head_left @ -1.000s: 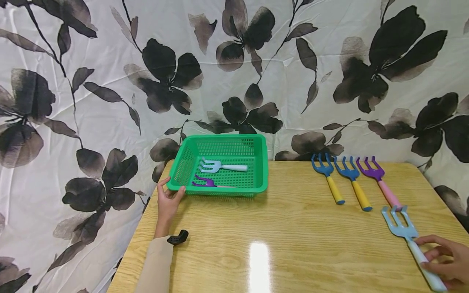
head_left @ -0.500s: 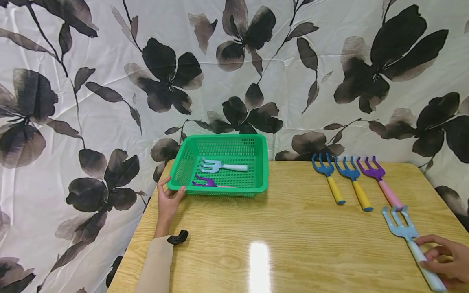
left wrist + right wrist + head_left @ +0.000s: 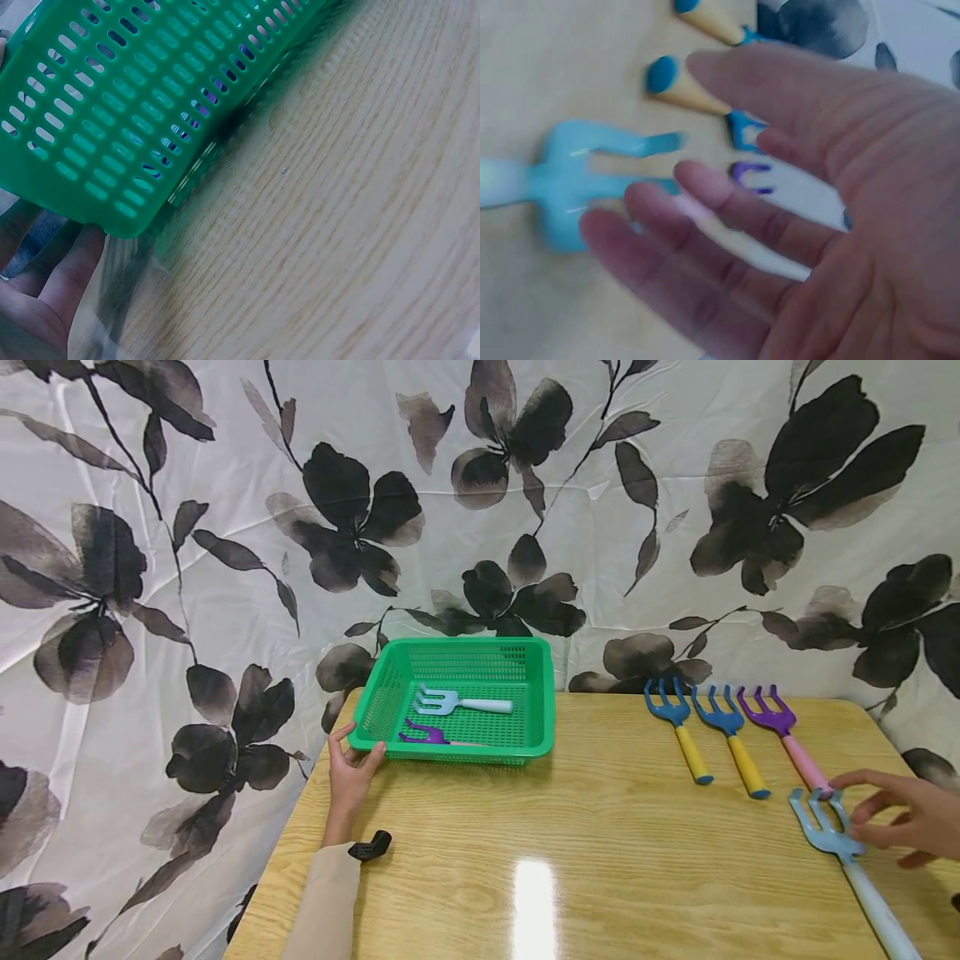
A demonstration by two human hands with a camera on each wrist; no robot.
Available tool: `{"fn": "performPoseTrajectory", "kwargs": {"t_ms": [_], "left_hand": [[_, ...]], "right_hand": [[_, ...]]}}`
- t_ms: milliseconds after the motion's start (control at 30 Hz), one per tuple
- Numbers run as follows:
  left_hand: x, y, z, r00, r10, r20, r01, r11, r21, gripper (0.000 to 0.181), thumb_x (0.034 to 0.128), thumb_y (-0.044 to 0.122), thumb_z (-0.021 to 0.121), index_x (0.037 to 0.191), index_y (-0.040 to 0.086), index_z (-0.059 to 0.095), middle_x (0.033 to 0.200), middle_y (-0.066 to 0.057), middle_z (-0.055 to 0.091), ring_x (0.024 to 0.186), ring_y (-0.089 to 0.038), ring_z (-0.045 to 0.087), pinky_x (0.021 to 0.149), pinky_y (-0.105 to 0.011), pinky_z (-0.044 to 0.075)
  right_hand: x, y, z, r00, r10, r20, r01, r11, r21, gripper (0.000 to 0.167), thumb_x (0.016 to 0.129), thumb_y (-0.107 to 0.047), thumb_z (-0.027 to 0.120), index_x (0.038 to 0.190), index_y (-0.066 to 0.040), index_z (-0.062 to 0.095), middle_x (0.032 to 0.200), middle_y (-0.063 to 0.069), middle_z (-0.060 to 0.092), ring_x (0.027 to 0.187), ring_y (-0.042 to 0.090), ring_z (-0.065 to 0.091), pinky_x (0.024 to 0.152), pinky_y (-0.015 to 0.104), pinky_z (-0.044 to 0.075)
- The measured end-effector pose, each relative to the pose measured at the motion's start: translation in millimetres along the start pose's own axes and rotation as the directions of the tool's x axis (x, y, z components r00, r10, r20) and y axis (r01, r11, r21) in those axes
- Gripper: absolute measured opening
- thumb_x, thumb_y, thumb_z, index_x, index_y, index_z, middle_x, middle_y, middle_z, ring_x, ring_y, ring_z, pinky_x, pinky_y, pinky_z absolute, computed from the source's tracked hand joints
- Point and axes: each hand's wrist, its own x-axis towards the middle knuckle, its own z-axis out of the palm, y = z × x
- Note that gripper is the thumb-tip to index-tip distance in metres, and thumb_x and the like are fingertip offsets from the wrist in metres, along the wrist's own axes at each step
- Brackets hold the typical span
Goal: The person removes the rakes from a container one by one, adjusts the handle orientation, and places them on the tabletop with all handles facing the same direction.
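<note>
A green plastic basket stands at the table's back left, with a light blue hand fork and a purple one with a pink handle inside. My left hand holds the basket's near left corner between thumb and fingers; the left wrist view shows fingers against that corner. My right hand hovers by the tines of another light blue hand fork lying on the table. In the right wrist view its fingers are spread and loosely bent, with nothing between them.
At the back right lie two blue hand forks with yellow handles and a purple hand fork with a pink handle. A flower-print cloth hangs behind the wooden table.
My right hand has left the light blue fork's handle and moved forward to its tines. The left hand and basket keep their place, while the view has shifted slightly.
</note>
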Motion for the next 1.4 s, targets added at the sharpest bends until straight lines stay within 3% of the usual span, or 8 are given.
{"fn": "performPoseTrajectory", "kwargs": {"t_ms": [133,300,367,600,833,1000,1200,1400], "left_hand": [[-0.3,0.3,0.1,1.000,0.004,0.000,-0.004,1.000,0.001,0.073,0.0962,0.022,0.075,0.155,0.020,0.032,0.139,-0.025,0.059,0.124,-0.032,0.058,0.085,-0.016,0.053],[0.3,-2.2,0.2,1.000,0.027,-0.003,-0.027,0.999,0.031,0.072,0.0966,0.020,0.074,0.155,0.019,0.032,0.136,-0.025,0.061,0.123,-0.032,0.060,0.085,-0.016,0.052],[0.8,-3.9,0.4,0.999,0.039,-0.002,-0.039,0.999,0.037,0.071,0.0967,0.019,0.074,0.154,0.018,0.032,0.134,-0.026,0.062,0.123,-0.032,0.060,0.086,-0.016,0.052],[2.0,-3.3,-0.4,1.000,0.029,0.004,-0.029,0.999,0.032,0.072,0.0976,0.016,0.072,0.156,0.015,0.030,0.137,-0.028,0.059,0.125,-0.035,0.058,0.085,-0.015,0.052],[-6.3,23.6,0.9,1.000,0.001,0.029,-0.002,1.000,0.018,0.075,0.0959,0.013,0.073,0.155,0.004,0.028,0.139,-0.032,0.056,0.127,-0.039,0.055,0.085,-0.017,0.053],[-9.8,32.8,4.4,0.999,0.020,0.026,-0.020,0.999,0.024,0.073,0.0956,0.012,0.073,0.153,0.002,0.029,0.137,-0.033,0.058,0.124,-0.038,0.058,0.087,-0.016,0.053],[-0.1,7.2,3.6,0.999,0.036,-0.006,-0.036,0.999,0.026,0.072,0.0961,0.013,0.073,0.154,0.007,0.030,0.137,-0.031,0.058,0.123,-0.037,0.059,0.087,-0.016,0.052],[2.9,-6.0,3.3,0.998,0.064,-0.024,-0.064,0.998,0.027,0.070,0.0960,0.015,0.074,0.152,0.012,0.033,0.135,-0.028,0.061,0.118,-0.028,0.063,0.088,-0.016,0.052]], "right_hand": [[15.6,-48,-19,0.986,-0.164,-0.029,0.158,0.976,-0.149,0.074,0.097,-0.024,0.074,0.149,0.005,0.030,0.117,0.027,0.059,0.087,0.024,0.067,0.064,0.039,0.060],[39.3,-96,-31,0.893,-0.429,-0.136,0.362,0.864,-0.350,0.066,0.092,-0.017,0.080,0.144,0.000,0.045,0.127,0.025,0.061,0.094,0.000,0.062,0.068,0.028,0.057],[47.6,-114,-37,0.863,-0.483,-0.149,0.402,0.834,-0.377,0.067,0.090,-0.015,0.082,0.146,-0.003,0.046,0.128,0.022,0.063,0.092,-0.004,0.062,0.069,0.026,0.056],[81.6,-180,-47,0.794,-0.603,-0.075,0.549,0.765,-0.337,0.074,0.090,-0.013,0.081,0.153,-0.007,0.041,0.130,0.023,0.063,0.094,0.020,0.072,0.070,0.031,0.060],[121.4,-250,-37,0.799,-0.601,-0.001,0.569,0.757,-0.322,0.079,0.093,-0.025,0.080,0.158,-0.017,0.037,0.143,0.022,0.056,0.111,0.038,0.067,0.082,0.050,0.059],[152.7,-290,-18,0.771,-0.635,0.053,0.617,0.724,-0.309,0.079,0.092,-0.025,0.081,0.158,-0.019,0.038,0.145,0.020,0.056,0.112,0.037,0.068,0.088,0.052,0.057],[191.8,-329,9,0.775,-0.619,0.126,0.626,0.725,-0.288,0.079,0.094,-0.027,0.079,0.160,-0.027,0.034,0.150,0.018,0.051,0.119,0.040,0.064,0.091,0.052,0.056],[220.1,-371,33,0.740,-0.635,0.221,0.673,0.701,-0.238,0.081,0.094,-0.021,0.078,0.161,-0.020,0.032,0.152,0.024,0.046,0.119,0.040,0.063,0.095,0.050,0.054]]}}
